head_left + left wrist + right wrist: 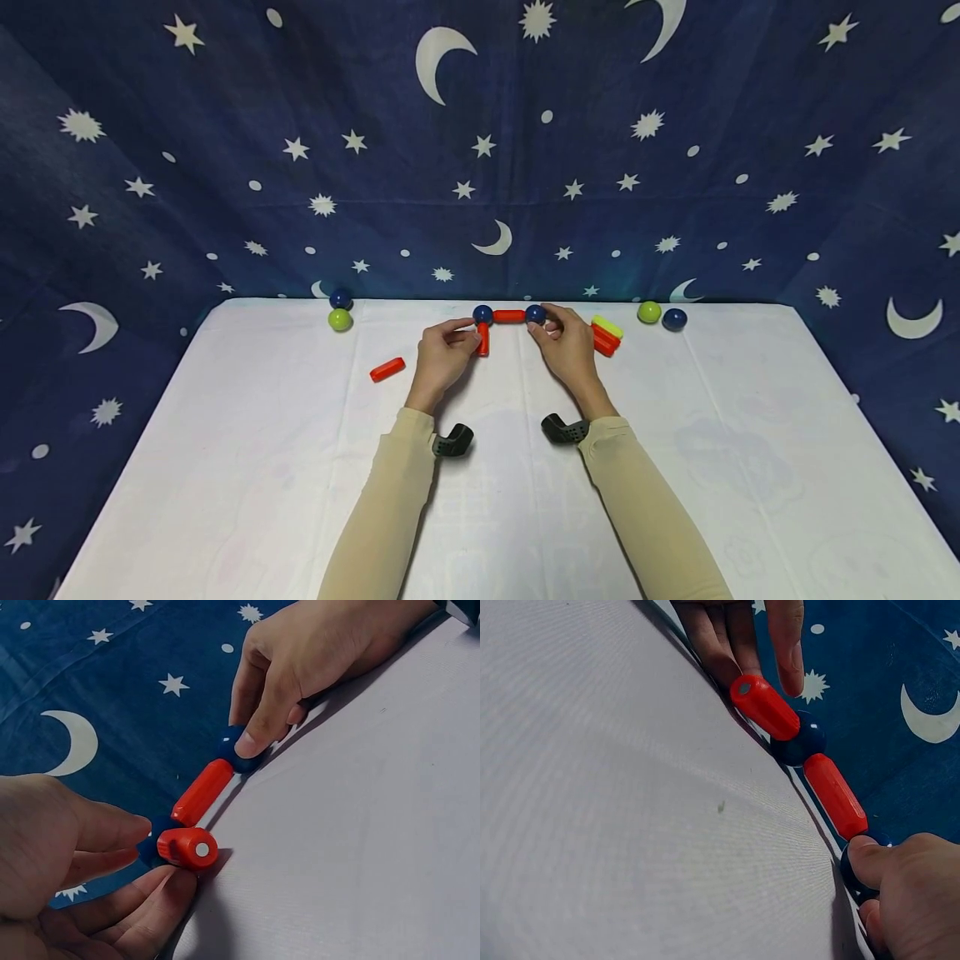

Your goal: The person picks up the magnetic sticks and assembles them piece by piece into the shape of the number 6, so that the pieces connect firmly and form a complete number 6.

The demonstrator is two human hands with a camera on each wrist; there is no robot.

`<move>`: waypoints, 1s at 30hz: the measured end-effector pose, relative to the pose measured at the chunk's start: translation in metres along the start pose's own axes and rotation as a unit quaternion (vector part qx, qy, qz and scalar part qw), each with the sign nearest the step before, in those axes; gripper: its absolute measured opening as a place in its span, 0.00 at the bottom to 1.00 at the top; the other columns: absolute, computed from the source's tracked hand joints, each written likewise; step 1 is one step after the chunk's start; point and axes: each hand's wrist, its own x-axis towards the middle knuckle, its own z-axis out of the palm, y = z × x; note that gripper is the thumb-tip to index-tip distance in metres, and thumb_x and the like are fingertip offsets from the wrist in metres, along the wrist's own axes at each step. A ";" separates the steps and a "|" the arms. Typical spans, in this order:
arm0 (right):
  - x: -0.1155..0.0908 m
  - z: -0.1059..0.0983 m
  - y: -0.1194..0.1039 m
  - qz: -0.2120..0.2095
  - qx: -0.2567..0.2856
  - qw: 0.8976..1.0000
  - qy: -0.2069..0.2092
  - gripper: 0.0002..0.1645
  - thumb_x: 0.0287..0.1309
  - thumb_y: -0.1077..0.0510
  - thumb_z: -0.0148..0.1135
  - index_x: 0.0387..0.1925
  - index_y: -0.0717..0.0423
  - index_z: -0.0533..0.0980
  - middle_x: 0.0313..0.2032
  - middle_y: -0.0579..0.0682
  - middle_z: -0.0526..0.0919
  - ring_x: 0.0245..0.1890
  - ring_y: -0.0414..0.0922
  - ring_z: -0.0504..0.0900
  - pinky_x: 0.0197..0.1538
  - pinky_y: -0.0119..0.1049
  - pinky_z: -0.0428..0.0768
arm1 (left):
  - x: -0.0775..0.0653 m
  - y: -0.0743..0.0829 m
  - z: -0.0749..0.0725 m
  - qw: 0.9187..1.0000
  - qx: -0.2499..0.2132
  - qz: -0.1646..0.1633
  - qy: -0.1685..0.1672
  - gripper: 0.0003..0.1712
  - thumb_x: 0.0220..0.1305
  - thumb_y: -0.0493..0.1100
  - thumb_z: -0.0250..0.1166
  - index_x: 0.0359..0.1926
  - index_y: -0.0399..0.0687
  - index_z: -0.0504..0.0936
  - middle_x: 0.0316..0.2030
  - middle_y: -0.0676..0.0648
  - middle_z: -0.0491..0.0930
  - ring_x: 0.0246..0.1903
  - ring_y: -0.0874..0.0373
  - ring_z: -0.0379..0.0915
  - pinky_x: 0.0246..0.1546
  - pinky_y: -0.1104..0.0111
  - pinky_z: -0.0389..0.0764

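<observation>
Two blue balls are joined by a red rod [509, 317] near the table's far edge. A second red rod [483, 340] runs from the left blue ball [483, 314] toward the person; its free end shows a small pale disc in the left wrist view. My left hand [444, 357] is beside this rod and ball, its fingers fairly straight and spread around them, fingertips right at the rod. At the other end, my right hand [567, 350] pinches the right blue ball [535, 314] between thumb and fingers.
A loose red rod [387, 369] lies to the left. Behind it are a green ball [340, 320] and a blue ball [341, 299]. Right of my right hand lie red rods [604, 340] and a yellow rod [608, 326], then another green ball [649, 312] and blue ball [674, 319].
</observation>
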 end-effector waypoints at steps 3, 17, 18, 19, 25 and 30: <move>0.000 0.000 0.000 -0.003 0.001 1.000 0.004 0.27 0.62 0.58 0.71 0.61 0.64 0.78 0.39 0.57 0.80 0.37 0.49 0.77 0.41 0.38 0.77 | 0.000 0.000 -0.002 1.000 -0.002 -0.001 0.004 0.18 0.65 0.35 0.67 0.56 0.39 0.85 0.39 0.40 0.87 0.38 0.54 0.85 0.42 0.64 0.84; -0.001 -0.002 0.001 0.002 0.002 1.000 -0.004 0.27 0.64 0.57 0.70 0.61 0.63 0.78 0.39 0.57 0.79 0.38 0.49 0.76 0.42 0.39 0.78 | 0.003 0.007 -0.037 0.995 -0.087 0.014 0.050 0.19 0.66 0.29 0.65 0.57 0.29 0.81 0.42 0.33 0.85 0.35 0.57 0.84 0.38 0.72 0.83; -0.002 -0.002 0.001 0.002 0.002 1.000 -0.003 0.27 0.63 0.56 0.70 0.61 0.62 0.78 0.39 0.57 0.79 0.38 0.49 0.76 0.42 0.38 0.78 | 0.003 0.007 -0.041 0.994 -0.091 0.015 0.055 0.19 0.66 0.29 0.65 0.57 0.29 0.81 0.42 0.33 0.85 0.34 0.61 0.83 0.37 0.74 0.82; -0.002 -0.002 0.002 0.001 0.003 1.000 -0.002 0.27 0.63 0.56 0.71 0.61 0.62 0.78 0.39 0.57 0.79 0.38 0.49 0.76 0.42 0.38 0.78 | 0.003 0.008 -0.044 0.994 -0.093 0.018 0.059 0.19 0.66 0.28 0.65 0.57 0.28 0.81 0.42 0.32 0.85 0.33 0.64 0.83 0.37 0.75 0.81; -0.001 -0.001 0.003 0.001 0.008 1.000 -0.004 0.27 0.63 0.57 0.70 0.61 0.62 0.78 0.40 0.57 0.79 0.38 0.50 0.76 0.42 0.39 0.78 | 0.003 0.007 -0.067 0.992 -0.093 0.013 0.084 0.19 0.67 0.29 0.64 0.58 0.31 0.81 0.45 0.33 0.84 0.33 0.67 0.81 0.32 0.78 0.80; 0.000 -0.001 0.001 0.000 0.004 1.000 -0.004 0.26 0.64 0.57 0.70 0.61 0.62 0.78 0.39 0.57 0.79 0.38 0.50 0.77 0.42 0.39 0.78 | 0.005 0.005 -0.092 0.992 -0.065 0.009 0.109 0.19 0.68 0.31 0.64 0.59 0.33 0.81 0.47 0.33 0.84 0.39 0.61 0.80 0.41 0.78 0.79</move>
